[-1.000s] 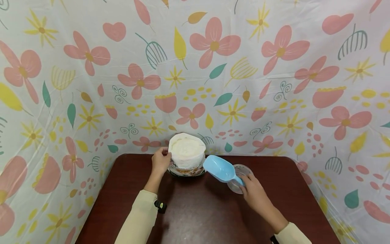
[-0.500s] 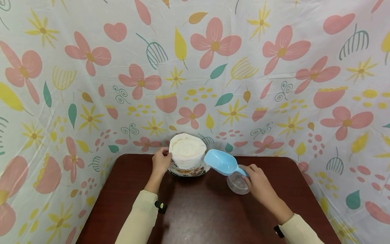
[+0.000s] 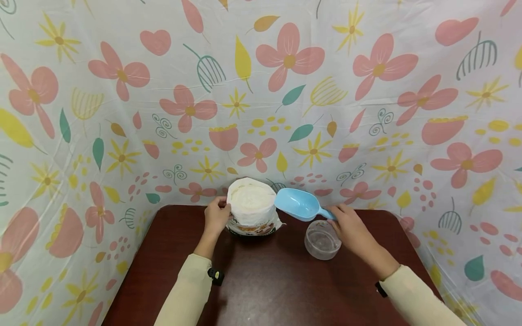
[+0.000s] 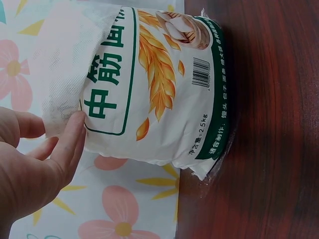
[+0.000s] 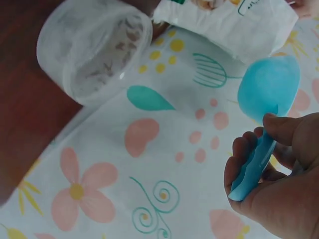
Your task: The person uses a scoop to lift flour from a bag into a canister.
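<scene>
An open flour bag with its top folded down stands at the table's back edge, white flour showing level with its mouth. My left hand pinches the bag's folded rim at the left side; the left wrist view shows the fingertips at that white flap. My right hand grips the handle of a light blue scoop, held in the air just right of the bag, blue inside showing. Below the scoop, a clear round plastic tub stands on the table, a whitish film with darker bare patches inside it.
The dark red-brown table reaches back to a white floral curtain, which hangs close behind the bag and along both sides. A small black device is strapped at the left wrist.
My right hand has lifted the scoop up and slightly right, off the line of the tub, so more of the tub shows. The left hand keeps its place at the bag.
</scene>
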`<state>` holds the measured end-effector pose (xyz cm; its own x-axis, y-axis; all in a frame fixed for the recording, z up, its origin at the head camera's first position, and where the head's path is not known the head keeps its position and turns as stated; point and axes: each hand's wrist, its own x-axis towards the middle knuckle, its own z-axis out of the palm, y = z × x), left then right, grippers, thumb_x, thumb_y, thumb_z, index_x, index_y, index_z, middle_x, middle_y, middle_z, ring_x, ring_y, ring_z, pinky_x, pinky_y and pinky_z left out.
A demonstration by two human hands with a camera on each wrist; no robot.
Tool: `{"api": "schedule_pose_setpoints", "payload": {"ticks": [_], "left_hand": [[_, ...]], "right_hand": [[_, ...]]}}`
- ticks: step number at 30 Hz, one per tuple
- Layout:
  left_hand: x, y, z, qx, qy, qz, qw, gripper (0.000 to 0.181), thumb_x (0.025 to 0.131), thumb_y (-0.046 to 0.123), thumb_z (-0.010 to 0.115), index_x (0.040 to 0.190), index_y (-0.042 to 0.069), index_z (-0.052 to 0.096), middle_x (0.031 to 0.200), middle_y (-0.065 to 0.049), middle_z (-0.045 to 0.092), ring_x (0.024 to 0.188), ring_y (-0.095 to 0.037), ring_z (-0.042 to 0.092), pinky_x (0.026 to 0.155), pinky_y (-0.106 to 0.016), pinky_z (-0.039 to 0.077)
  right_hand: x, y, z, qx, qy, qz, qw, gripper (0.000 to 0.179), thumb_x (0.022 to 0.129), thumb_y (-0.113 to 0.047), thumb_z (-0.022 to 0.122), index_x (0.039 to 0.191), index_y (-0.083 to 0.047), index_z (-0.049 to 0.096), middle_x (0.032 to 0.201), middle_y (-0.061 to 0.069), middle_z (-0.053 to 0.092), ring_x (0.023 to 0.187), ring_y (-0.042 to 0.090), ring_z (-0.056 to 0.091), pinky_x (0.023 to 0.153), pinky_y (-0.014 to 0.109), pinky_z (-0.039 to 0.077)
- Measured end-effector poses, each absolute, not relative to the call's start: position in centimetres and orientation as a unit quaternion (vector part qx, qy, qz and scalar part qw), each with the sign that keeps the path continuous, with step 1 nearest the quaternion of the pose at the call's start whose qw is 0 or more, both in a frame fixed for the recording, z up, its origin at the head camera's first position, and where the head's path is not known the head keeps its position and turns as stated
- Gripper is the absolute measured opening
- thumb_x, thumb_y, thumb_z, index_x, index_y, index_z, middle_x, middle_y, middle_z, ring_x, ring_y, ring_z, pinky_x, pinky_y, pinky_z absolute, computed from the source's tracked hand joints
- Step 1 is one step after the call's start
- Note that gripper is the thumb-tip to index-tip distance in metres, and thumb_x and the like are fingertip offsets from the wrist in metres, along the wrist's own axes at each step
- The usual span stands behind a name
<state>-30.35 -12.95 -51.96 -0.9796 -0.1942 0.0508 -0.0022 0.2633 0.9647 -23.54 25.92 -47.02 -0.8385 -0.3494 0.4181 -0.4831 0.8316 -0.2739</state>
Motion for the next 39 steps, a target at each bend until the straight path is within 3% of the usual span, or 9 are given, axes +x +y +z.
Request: {"api": "schedule_pose_setpoints", "payload": {"ticks": [6,15,20,27,32,39], "left_hand": [[-30.3,-12.9,-51.9,0.062,-0.794,-0.600,0.077,0.032,0.102,0.010,0.059,0.132,-0.002,0.063,0.110,-0.022,0.063,0.092,-0.033,0.071,0.083,-0.049,0.065],[-30.2,-12.8,-51.7,0.062,-0.792,-0.602,0.076,0.032,0.102,0.009,0.059,0.132,-0.003,0.063,0.109,-0.021,0.062,0.090,-0.030,0.071,0.078,-0.043,0.067],[-30.2,-12.8,-51.6,0.066,-0.792,-0.603,0.072,0.033,0.102,0.010,0.059,0.132,-0.002,0.063,0.111,-0.021,0.062,0.092,-0.032,0.071,0.080,-0.046,0.066],[-30.3,-12.9,-51.5,0.068,-0.794,-0.599,0.076,0.032,0.102,0.010,0.059,0.131,-0.002,0.063,0.112,-0.022,0.062,0.090,-0.032,0.072,0.083,-0.049,0.065],[-30.3,-12.9,-51.6,0.069,-0.795,-0.598,0.073,0.032,0.103,0.010,0.059,0.132,-0.001,0.063,0.112,-0.021,0.062,0.090,-0.030,0.072,0.081,-0.047,0.066],[-30.2,-12.9,-51.6,0.067,-0.796,-0.597,0.076,0.032,0.102,0.010,0.059,0.132,-0.002,0.063,0.111,-0.022,0.063,0.089,-0.030,0.072,0.078,-0.043,0.067]], "right_hand": [[-24.6,25.9,-45.6,0.238,-0.940,0.177,0.167,0.027,0.092,0.001,0.074,0.117,0.001,0.066,0.097,0.011,0.061,0.084,0.024,0.056,0.069,0.039,0.052],[-25.9,25.6,-44.3,0.257,-0.937,0.176,0.160,0.022,0.094,-0.003,0.074,0.114,-0.001,0.066,0.099,0.011,0.061,0.088,0.025,0.058,0.074,0.043,0.057],[-26.8,25.5,-43.8,0.271,-0.934,0.169,0.161,0.028,0.094,-0.002,0.073,0.121,0.000,0.066,0.107,0.016,0.065,0.096,0.032,0.064,0.079,0.048,0.059],[-27.9,25.3,-42.4,0.286,-0.932,0.140,0.172,0.028,0.092,-0.002,0.076,0.118,0.002,0.068,0.099,0.017,0.065,0.086,0.033,0.065,0.071,0.047,0.059],[-28.8,24.8,-41.3,0.290,-0.936,0.119,0.163,0.024,0.093,-0.005,0.075,0.115,0.002,0.069,0.104,0.018,0.066,0.091,0.035,0.066,0.079,0.050,0.060],[-30.0,24.1,-39.8,0.303,-0.936,0.079,0.162,0.031,0.093,-0.009,0.077,0.122,-0.002,0.072,0.109,0.016,0.069,0.098,0.035,0.068,0.082,0.051,0.061]]}}
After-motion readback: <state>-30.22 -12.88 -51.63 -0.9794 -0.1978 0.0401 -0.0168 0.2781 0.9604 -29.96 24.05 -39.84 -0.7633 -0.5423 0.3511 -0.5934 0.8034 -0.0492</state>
